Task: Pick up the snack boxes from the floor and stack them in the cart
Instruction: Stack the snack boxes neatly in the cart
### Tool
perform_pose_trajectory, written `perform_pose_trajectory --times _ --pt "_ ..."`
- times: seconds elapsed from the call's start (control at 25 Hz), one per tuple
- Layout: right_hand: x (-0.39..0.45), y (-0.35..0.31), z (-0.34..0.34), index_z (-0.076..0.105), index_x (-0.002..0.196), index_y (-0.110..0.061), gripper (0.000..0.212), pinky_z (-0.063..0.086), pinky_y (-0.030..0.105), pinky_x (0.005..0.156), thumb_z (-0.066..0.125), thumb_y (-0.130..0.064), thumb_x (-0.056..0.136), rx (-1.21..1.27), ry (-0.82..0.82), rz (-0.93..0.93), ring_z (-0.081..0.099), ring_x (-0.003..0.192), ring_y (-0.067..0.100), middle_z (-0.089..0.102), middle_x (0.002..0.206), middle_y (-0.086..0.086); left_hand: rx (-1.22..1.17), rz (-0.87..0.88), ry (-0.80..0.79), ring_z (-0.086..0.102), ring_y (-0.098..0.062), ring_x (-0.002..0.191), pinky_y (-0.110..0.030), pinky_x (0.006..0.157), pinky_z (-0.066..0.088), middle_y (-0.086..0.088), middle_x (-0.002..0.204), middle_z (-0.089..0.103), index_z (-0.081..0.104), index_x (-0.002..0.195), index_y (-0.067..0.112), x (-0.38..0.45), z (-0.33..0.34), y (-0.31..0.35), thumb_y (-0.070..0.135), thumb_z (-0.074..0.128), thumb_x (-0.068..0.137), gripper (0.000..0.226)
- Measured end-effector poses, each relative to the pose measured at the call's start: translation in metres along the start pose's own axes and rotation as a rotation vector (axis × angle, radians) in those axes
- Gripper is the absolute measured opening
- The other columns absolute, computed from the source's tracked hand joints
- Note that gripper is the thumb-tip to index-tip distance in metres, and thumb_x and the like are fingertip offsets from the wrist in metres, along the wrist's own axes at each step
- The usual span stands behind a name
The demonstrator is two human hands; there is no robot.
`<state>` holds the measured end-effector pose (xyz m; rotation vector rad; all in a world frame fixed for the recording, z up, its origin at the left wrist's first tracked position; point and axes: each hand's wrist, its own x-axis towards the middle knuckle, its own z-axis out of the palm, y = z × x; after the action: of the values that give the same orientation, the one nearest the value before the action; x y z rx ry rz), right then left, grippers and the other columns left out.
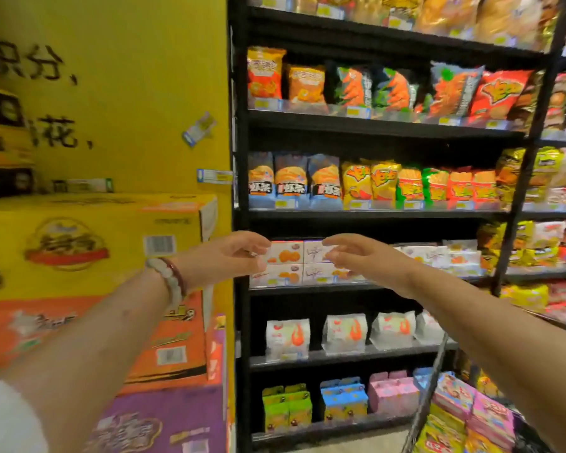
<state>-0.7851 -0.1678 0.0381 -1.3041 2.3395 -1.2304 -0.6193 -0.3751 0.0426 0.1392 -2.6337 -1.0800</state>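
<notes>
Head view, the only one given. Both hands were stretched out toward the black shelf unit [373,214], at the level of the white snack boxes [288,253] with orange biscuit pictures on the front. The left hand [226,256] was seen with its fingers loosely curled and the fingertips right at the left edge of the top box; whether anything was actually pinched couldn't be told, the frame was too smeared. The right hand [363,256] was held relaxed, with a released grip, fingers hovering in front of the neighbouring box, nothing grasped. A pale bead bracelet [167,276] and a dark red one were worn on the left wrist.

The boxes were stacked two high on that shelf, close under the shelf board above. On the left, room was closed off by a pile of cartons: a yellow carton [89,243] on top, an orange carton [164,341] under it, a purple carton [164,420] at the bottom. The cart [428,397] was caught at the lower right, with pink and yellow packs in it.

Writing: black Chinese characters on the yellow wall [128,76], "分" and "花" readable. "虾条" could be made out on the blue chip bags [291,181]. Price tags were too blurry.
</notes>
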Motion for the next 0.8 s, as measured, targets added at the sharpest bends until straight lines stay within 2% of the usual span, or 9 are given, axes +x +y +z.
perform_pose_trajectory --times 0.12,0.24,0.36,0.44,0.52,0.6,0.68,0.8 --pt "0.019 -0.052 0.076 0.054 0.118 -0.039 0.025 0.045 0.027 0.094 0.056 -0.034 0.093 0.034 -0.155 -0.103 0.055 0.114 0.009 0.056 0.130 -0.005 0.059 -0.129 0.108 0.051 -0.006 0.114 -0.010 0.084 0.041 0.007 0.130 0.051 0.049 0.121 0.028 -0.086 -0.051 -0.031 0.015 0.055 0.092 0.032" --pt "0.028 -0.118 0.166 0.054 0.111 -0.043 0.020 0.044 0.029 0.095 0.055 -0.035 0.093 0.069 -0.318 -0.205 0.052 0.118 0.010 0.054 0.129 -0.008 0.116 -0.277 0.224 0.052 -0.010 0.113 -0.014 0.084 0.043 0.006 0.128 0.052 0.049 0.122 0.024 -0.186 -0.108 -0.064 0.015 0.055 0.092 0.032" --pt "0.027 -0.189 0.265 0.056 0.115 -0.038 0.023 0.043 0.031 0.101 0.057 -0.031 0.093 0.058 -0.405 -0.313 0.053 0.118 0.012 0.057 0.127 -0.006 0.159 -0.414 0.326 0.054 -0.005 0.105 -0.017 0.088 0.044 0.014 0.122 0.054 0.049 0.114 0.034 -0.304 -0.164 -0.091 0.022 0.059 0.091 0.029" --pt "0.018 -0.240 0.334 0.057 0.118 -0.027 0.025 0.046 0.021 0.091 0.056 -0.020 0.094 0.124 -0.492 -0.403 0.056 0.110 0.011 0.056 0.126 -0.001 0.197 -0.522 0.394 0.056 0.007 0.093 -0.019 0.087 0.046 0.019 0.116 0.055 0.048 0.111 0.041 -0.386 -0.198 -0.102 0.035 0.063 0.083 0.033" --pt "0.005 -0.289 0.396 0.055 0.124 -0.020 0.030 0.045 0.016 0.083 0.054 -0.018 0.094 0.167 -0.587 -0.470 0.053 0.105 0.009 0.052 0.131 0.002 0.195 -0.598 0.476 0.054 0.018 0.077 -0.008 0.075 0.045 0.015 0.110 0.056 0.049 0.113 0.034 -0.458 -0.223 -0.107 0.028 0.066 0.083 0.036" --pt "-0.007 -0.334 0.453 0.051 0.128 -0.025 0.032 0.041 0.022 0.088 0.052 -0.022 0.096 0.153 -0.707 -0.517 0.047 0.112 0.008 0.048 0.135 -0.002 0.203 -0.669 0.558 0.054 0.020 0.073 -0.006 0.073 0.046 0.009 0.109 0.056 0.050 0.113 0.030 -0.522 -0.245 -0.113 0.018 0.066 0.085 0.035" --pt "-0.018 -0.377 0.514 0.049 0.124 -0.033 0.027 0.041 0.026 0.092 0.050 -0.029 0.097 0.150 -0.816 -0.571 0.047 0.114 0.008 0.048 0.132 -0.007 0.202 -0.752 0.620 0.056 0.017 0.078 -0.010 0.079 0.047 0.005 0.111 0.057 0.051 0.114 0.024 -0.583 -0.267 -0.122 0.008 0.062 0.088 0.033" --pt "-0.024 -0.434 0.593 0.050 0.126 -0.038 0.032 0.039 0.034 0.105 0.051 -0.040 0.094 0.127 -0.898 -0.692 0.045 0.124 0.009 0.044 0.139 -0.010 0.196 -0.832 0.727 0.058 0.013 0.084 -0.009 0.083 0.047 0.008 0.110 0.058 0.054 0.109 0.027 -0.654 -0.293 -0.138 0.017 0.066 0.082 0.031"
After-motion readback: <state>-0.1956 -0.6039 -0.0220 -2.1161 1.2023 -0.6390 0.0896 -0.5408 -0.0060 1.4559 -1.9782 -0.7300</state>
